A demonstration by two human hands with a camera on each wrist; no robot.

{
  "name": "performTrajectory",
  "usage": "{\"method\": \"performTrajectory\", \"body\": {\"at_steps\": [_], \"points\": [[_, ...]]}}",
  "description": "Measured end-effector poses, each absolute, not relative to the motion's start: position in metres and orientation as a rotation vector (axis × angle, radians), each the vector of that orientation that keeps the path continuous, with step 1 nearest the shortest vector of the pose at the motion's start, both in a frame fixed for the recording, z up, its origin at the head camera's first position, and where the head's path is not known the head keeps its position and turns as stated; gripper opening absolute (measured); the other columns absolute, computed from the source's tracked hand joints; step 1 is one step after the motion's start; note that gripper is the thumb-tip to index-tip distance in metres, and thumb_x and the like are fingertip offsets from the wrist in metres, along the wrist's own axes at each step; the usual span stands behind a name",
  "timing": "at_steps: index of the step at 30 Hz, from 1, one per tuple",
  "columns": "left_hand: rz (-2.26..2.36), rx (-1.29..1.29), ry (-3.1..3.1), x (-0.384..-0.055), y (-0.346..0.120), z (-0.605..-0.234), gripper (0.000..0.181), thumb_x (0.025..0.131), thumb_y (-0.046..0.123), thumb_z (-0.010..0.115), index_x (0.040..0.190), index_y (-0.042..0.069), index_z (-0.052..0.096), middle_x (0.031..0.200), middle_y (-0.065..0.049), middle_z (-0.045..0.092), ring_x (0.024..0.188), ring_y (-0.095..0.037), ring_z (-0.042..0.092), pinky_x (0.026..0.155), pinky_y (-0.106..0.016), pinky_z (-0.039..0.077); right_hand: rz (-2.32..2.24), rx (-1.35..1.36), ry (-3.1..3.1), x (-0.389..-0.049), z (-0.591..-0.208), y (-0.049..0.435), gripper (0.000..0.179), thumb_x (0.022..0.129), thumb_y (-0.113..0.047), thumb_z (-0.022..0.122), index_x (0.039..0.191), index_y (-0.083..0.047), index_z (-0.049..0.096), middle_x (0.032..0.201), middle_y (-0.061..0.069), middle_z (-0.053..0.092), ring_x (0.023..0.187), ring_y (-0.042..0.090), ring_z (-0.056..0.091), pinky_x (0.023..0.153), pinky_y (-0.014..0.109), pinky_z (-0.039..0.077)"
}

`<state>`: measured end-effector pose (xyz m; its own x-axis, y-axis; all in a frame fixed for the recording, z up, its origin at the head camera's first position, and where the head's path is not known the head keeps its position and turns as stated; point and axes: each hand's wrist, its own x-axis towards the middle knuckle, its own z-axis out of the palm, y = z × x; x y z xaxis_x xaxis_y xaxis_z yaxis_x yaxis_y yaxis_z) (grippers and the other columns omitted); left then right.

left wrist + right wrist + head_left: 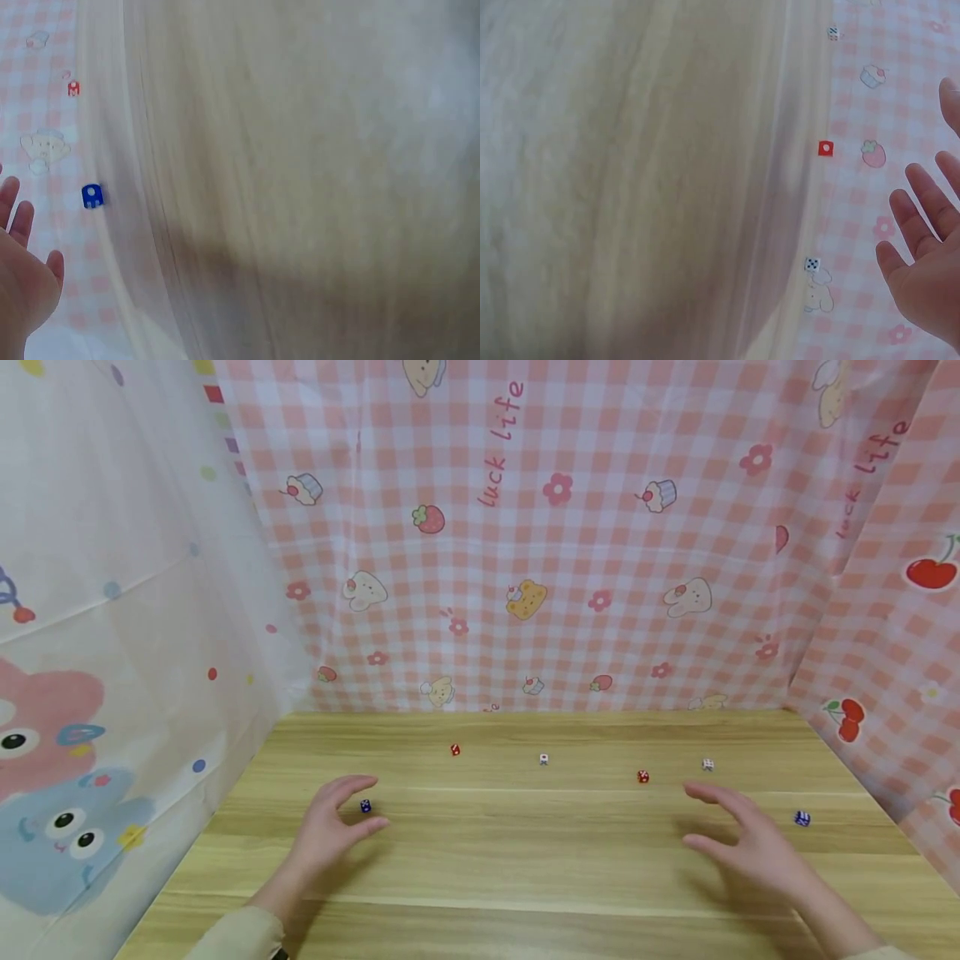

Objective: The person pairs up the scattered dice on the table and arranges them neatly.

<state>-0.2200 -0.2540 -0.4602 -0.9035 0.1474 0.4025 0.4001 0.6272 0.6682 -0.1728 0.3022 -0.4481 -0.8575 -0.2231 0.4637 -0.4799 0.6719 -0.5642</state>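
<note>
My left hand (330,827) hovers over the left part of the wooden table, thumb and fingers spread apart with nothing between them. In the head view a dark blue die (366,806) shows in that gap; the left wrist view has the blue die (92,196) beyond the fingertips. Over the right part of the table, my right hand (750,843) is held the same way, palm inward and holding nothing. A red die (642,776) and a white die (708,764) lie just past its fingertips. Another blue die (802,818) lies to its right.
A second red die (455,749) and a second white die (543,759) lie farther back on the wooden table (525,860). A pink checked cloth (480,560) hangs along the back and right edges, and a white patterned cloth (142,560) on the left.
</note>
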Motion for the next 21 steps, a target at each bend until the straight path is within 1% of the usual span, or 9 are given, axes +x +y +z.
{"method": "performTrajectory", "body": {"at_steps": [9,13,17,21], "points": [[-1.211,-0.385,-2.605,-0.226,-0.263,-0.464,0.062,0.075,0.020,0.087,0.129,0.002,0.062,0.133,-0.019,0.057,0.127,-0.042,0.045,0.105,-0.062,0.030,0.999,0.514,-2.519,-0.170,-0.446,0.317,0.062,0.076,-0.011,0.086,0.132,-0.006,0.059,0.123,0.017,0.062,0.115,-0.015,0.039,0.090,0.001,0.024],[-1.211,-0.397,-2.616,-0.228,-0.266,-0.465,0.062,0.075,0.019,0.088,0.128,0.001,0.062,0.133,-0.019,0.057,0.127,-0.043,0.044,0.106,-0.062,0.029,0.999,0.505,-2.507,-0.169,-0.446,0.322,0.062,0.076,-0.009,0.086,0.132,-0.005,0.060,0.122,0.014,0.063,0.114,-0.016,0.040,0.090,0.002,0.026],[-1.199,-0.414,-2.634,-0.231,-0.270,-0.465,0.061,0.075,0.021,0.088,0.127,0.001,0.063,0.131,-0.019,0.059,0.126,-0.044,0.045,0.106,-0.061,0.030,1.011,0.497,-2.491,-0.168,-0.447,0.327,0.061,0.075,-0.007,0.086,0.130,-0.002,0.060,0.123,-0.004,0.062,0.113,-0.016,0.041,0.089,0.002,0.026],[-1.231,-0.382,-2.679,-0.235,-0.276,-0.466,0.061,0.077,0.022,0.087,0.129,0.003,0.062,0.134,-0.018,0.057,0.130,-0.043,0.042,0.107,-0.062,0.027,1.023,0.465,-2.506,-0.167,-0.446,0.333,0.060,0.077,-0.008,0.085,0.131,-0.002,0.059,0.124,-0.012,0.058,0.113,-0.017,0.039,0.089,0.001,0.025]]}}
